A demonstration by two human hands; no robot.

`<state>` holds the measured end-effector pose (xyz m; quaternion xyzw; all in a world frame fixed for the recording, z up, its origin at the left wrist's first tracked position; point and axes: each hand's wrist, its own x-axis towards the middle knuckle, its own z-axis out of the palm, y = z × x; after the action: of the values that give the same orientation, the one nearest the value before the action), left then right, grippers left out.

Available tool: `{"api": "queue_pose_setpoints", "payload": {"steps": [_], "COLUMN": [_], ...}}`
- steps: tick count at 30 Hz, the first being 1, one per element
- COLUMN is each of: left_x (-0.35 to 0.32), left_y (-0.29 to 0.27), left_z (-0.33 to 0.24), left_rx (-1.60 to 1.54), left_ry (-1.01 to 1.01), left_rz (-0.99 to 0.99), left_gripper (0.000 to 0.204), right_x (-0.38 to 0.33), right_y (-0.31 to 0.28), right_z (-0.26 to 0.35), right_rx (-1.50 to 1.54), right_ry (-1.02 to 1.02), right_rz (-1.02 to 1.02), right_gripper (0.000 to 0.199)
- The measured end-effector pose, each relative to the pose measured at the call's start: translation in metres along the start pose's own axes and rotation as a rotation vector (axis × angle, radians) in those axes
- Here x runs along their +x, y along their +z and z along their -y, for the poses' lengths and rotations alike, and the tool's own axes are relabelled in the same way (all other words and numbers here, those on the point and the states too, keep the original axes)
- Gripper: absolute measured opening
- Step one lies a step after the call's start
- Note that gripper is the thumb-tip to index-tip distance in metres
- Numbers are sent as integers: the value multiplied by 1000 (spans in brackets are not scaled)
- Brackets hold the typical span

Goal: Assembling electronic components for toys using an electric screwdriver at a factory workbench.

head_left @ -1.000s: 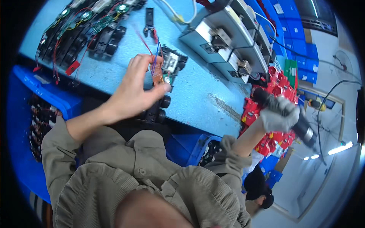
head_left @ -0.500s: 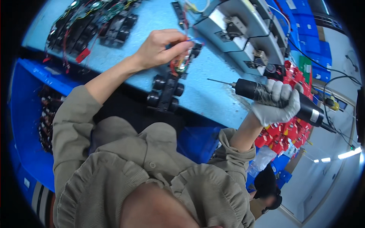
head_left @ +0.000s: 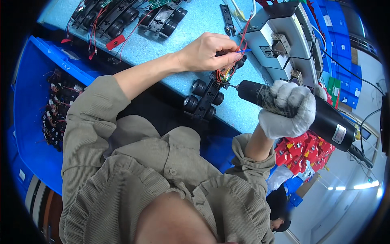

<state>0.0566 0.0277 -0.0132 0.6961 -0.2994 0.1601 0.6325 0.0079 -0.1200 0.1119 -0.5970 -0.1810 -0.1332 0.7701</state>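
My bare left hand (head_left: 209, 53) pinches thin red and blue wires (head_left: 245, 36) above the far end of a black toy-car chassis (head_left: 206, 99). The chassis lies at the near edge of the light blue bench, its black wheels toward me and a tangle of coloured wires at its middle. In a white glove, my right hand (head_left: 289, 107) is wrapped round a black electric screwdriver (head_left: 335, 116). The screwdriver's thin bit points left and reaches the chassis beside the wires; whether it sits in a screw I cannot tell.
More wheeled chassis (head_left: 160, 22) with circuit boards stand at the far left of the bench. A narrow black part (head_left: 227, 20) and grey metal machines (head_left: 280, 40) are beyond. Red parts (head_left: 302, 152) are heaped at right; a blue bin (head_left: 30, 134) holds small parts at left.
The screwdriver's bit has come from beside the chassis onto it, near the wires. My left hand still pinches the wires. The whole view has shifted, so the bench things appear farther right.
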Motion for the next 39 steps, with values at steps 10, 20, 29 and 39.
{"api": "queue_pose_setpoints", "payload": {"steps": [10,20,29,39], "left_x": [-1,-1,-3,-26], "left_y": [1,1,-2,0], "left_z": [-2,-2,-1,-33], "left_rx": [-76,-23,-17,-25], "left_ry": [-86,-25,-58,-217], "left_rz": [1,-9,-17,-121], "left_gripper": [19,16,20,19], "right_x": [-6,10,16,-13], "right_y": [27,54,38,11], "right_z": [-4,-15,-30,-9], "right_rx": [-286,-693,-537,-51], "right_ry": [-80,-209,-248,-328], "right_rz": [-37,-275,-109,245], "right_gripper": [23,11,13,23]}}
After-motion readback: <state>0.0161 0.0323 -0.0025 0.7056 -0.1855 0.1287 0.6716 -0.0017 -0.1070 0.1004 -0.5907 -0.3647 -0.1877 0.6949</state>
